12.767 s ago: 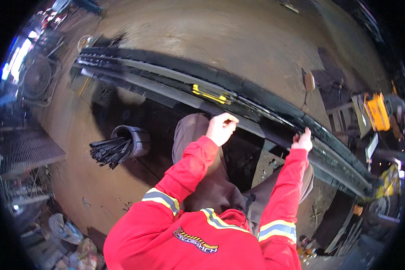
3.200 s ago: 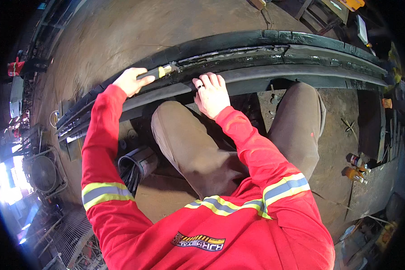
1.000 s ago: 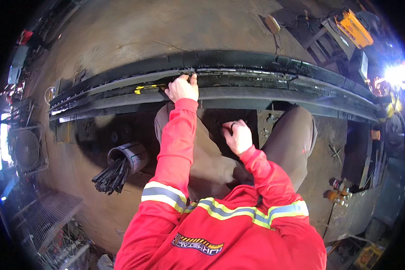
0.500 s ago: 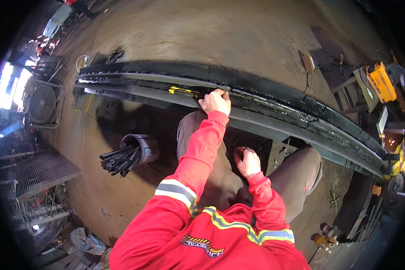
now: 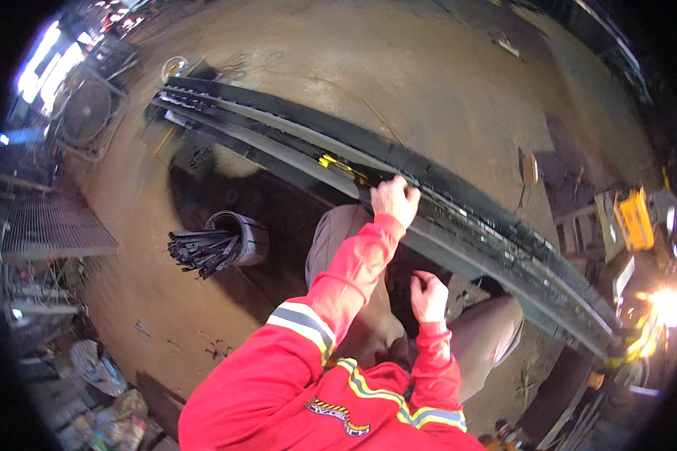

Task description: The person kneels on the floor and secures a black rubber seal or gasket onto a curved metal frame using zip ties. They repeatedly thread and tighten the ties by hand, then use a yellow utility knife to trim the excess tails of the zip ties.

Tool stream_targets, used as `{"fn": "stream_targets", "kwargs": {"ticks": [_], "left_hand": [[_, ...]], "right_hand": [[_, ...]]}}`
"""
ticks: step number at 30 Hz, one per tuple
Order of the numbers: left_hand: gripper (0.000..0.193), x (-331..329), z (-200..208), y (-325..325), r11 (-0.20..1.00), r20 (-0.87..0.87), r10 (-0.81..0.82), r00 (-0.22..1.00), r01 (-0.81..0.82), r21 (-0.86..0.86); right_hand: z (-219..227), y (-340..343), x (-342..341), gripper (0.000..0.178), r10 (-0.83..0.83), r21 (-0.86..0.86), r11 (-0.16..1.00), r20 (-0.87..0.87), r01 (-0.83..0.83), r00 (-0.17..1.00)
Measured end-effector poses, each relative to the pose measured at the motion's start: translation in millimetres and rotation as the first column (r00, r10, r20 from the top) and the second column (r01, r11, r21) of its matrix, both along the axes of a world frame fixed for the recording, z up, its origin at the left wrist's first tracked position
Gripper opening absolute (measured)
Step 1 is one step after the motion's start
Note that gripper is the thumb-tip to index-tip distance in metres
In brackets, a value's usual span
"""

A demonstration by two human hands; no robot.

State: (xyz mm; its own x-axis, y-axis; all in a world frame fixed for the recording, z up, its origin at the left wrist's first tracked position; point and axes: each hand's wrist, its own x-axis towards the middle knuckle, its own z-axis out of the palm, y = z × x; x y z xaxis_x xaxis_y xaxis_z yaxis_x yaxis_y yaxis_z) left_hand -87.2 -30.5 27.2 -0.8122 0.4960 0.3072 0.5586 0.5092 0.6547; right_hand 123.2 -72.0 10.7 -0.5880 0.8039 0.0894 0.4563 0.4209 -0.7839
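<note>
A long dark metal beam (image 5: 278, 150) with raised ridges lies across in front of my knees, slanting from far left to near right. At its middle my left hand (image 5: 395, 201) rests on the near ridge, fingers closed in a pinch; whatever is between them is hidden. Just left of it, a yellow-and-black hand tool (image 5: 338, 164) lies in the beam's groove. My right hand (image 5: 429, 295) hovers between my knees, apart from the beam, with curled fingers; I cannot make out anything in them.
A bucket (image 5: 253, 239) of dark metal strips (image 5: 199, 249) lies tipped on the floor at left. A fan (image 5: 86, 111) and a metal grate (image 5: 56, 224) stand farther left. Bright sparks or flame (image 5: 669, 307) flare at the beam's right end, below a yellow case (image 5: 634, 218).
My view has turned, so the beam slants more steeply. The left hand stays near the yellow-and-black tool. My right hand's fingers have curled in more. A bright glare has appeared at far right.
</note>
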Motion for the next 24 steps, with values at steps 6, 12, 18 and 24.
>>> {"fn": "stream_targets", "kwargs": {"ticks": [6,12,18,24], "left_hand": [[0.022,52,26,-57,0.709,0.120,-0.694,0.710,0.703,-0.054],[0.037,59,19,-68,0.345,0.468,-0.808,0.356,0.932,-0.114],[0.028,46,-12,-51,0.334,0.597,-0.723,0.348,0.932,-0.138],[0.027,45,-21,-45,0.378,0.648,-0.688,0.326,0.924,-0.063]], "right_hand": [[76,61,-22,0.012,-0.076,0.323,0.933,-0.260,0.161,0.963],[79,130,-90,0.028,0.151,0.474,0.873,-0.045,-0.112,0.987],[52,153,-136,0.036,0.290,0.152,0.939,0.128,-0.308,0.948],[63,163,-154,0.028,0.395,0.057,0.901,0.304,-0.430,0.867]]}}
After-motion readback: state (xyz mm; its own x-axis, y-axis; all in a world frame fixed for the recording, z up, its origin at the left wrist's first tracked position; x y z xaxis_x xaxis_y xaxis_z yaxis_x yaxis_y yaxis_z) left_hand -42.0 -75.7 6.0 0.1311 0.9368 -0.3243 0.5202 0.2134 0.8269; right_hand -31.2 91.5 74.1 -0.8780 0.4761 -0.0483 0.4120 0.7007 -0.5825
